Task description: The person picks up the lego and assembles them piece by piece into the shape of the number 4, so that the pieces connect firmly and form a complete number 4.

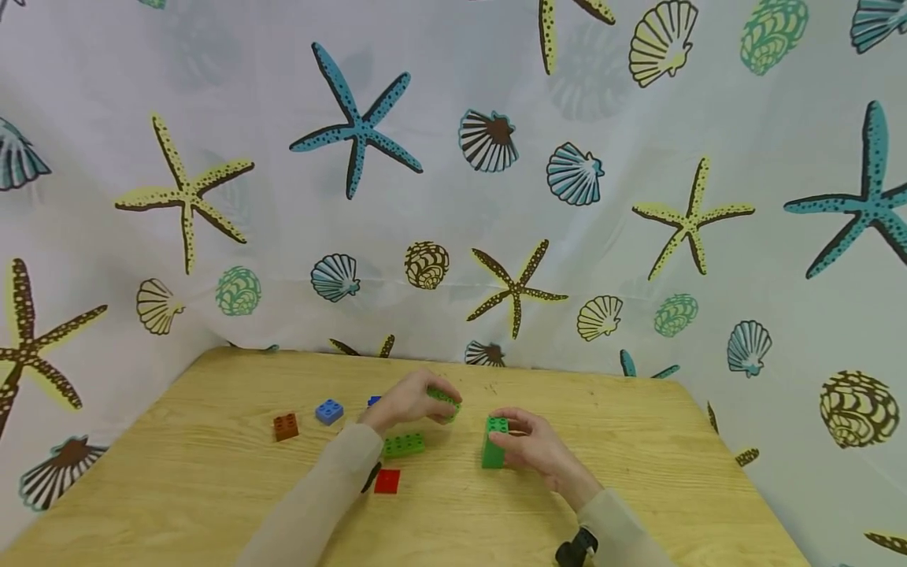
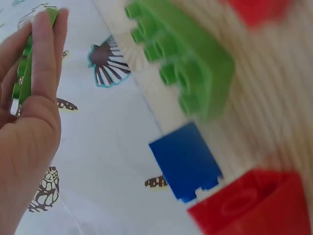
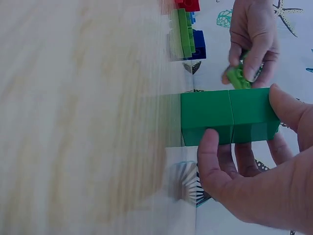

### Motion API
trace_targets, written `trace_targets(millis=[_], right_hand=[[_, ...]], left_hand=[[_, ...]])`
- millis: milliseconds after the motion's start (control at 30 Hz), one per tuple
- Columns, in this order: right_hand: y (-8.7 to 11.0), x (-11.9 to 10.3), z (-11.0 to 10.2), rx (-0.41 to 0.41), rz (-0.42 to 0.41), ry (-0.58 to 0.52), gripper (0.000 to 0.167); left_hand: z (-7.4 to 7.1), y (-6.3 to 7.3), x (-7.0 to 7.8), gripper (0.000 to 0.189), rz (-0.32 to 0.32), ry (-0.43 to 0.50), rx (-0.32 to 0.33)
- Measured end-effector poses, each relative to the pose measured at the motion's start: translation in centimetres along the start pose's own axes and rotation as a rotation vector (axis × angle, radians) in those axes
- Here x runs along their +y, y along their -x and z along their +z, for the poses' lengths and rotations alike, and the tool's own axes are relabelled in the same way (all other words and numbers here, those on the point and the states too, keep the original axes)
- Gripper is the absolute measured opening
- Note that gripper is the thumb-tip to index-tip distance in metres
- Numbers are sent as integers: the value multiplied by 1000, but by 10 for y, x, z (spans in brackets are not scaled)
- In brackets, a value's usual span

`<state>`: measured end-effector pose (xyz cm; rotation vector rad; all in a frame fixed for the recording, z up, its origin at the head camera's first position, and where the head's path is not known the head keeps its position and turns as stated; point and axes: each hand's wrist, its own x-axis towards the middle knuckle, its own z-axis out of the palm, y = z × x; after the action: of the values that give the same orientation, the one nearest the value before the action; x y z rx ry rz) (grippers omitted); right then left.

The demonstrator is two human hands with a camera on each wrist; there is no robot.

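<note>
My left hand [image 1: 414,400] pinches a light green toy building brick [image 3: 239,77] between thumb and fingers, raised over the table. My right hand [image 1: 530,445] grips an upright stack of two darker green bricks [image 3: 230,115], thumb on one side and fingers on the other. Studs show on top of that stack in the head view, and its base is at the tabletop. Below the left wrist lies another light green brick [image 1: 404,446], long and studded. A dark blue brick [image 2: 186,159] is partly hidden behind the left hand in the head view.
On the wooden table [image 1: 234,496], a flat red piece [image 1: 386,481] lies beside the left wrist. Farther left are a lighter blue brick [image 1: 329,411] and a reddish-brown brick [image 1: 286,427]. A curtain [image 1: 439,197] printed with starfish and shells hangs behind the table.
</note>
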<state>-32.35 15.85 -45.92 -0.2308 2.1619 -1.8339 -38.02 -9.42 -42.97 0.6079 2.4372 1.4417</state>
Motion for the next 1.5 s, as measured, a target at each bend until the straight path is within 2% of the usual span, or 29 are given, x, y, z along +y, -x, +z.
trace_targets(millis=[33, 100, 233, 467, 567, 767, 900, 1000, 1233, 1367, 1500], right_hand=[[0, 0, 0, -3, 2, -4, 53], [0, 1, 0, -14, 7, -18, 51], [2, 1, 0, -37, 18, -66, 51], [3, -1, -1, -44, 14, -102, 55], [2, -2, -2, -48, 16, -108, 55], [-1, -3, -3, -70, 4, -105, 57], [-1, -2, -4, -89, -4, -122, 57], [-1, -2, -6, -96, -4, -139, 58], [-2, -1, -8, -126, -32, -144, 56], [-3, 2, -8, -125, -34, -153, 52], [-2, 3, -7, -122, -31, -165, 52]], left_hand=[[1, 1, 0, 23, 6, 47, 29], [4, 4, 0, 25, 6, 81, 87], [10, 6, 4, 34, 32, 71, 159], [16, 12, 19, 38, 42, 129, 184], [19, 12, 21, 35, 58, 150, 182], [28, 11, 17, 21, 147, 161, 164], [35, 11, 16, 22, 128, 130, 179], [41, 10, 17, 26, 117, 115, 158], [51, 5, 19, 33, 185, 151, 83], [58, 6, 19, 30, 193, 117, 48], [62, 7, 17, 31, 200, 77, 43]])
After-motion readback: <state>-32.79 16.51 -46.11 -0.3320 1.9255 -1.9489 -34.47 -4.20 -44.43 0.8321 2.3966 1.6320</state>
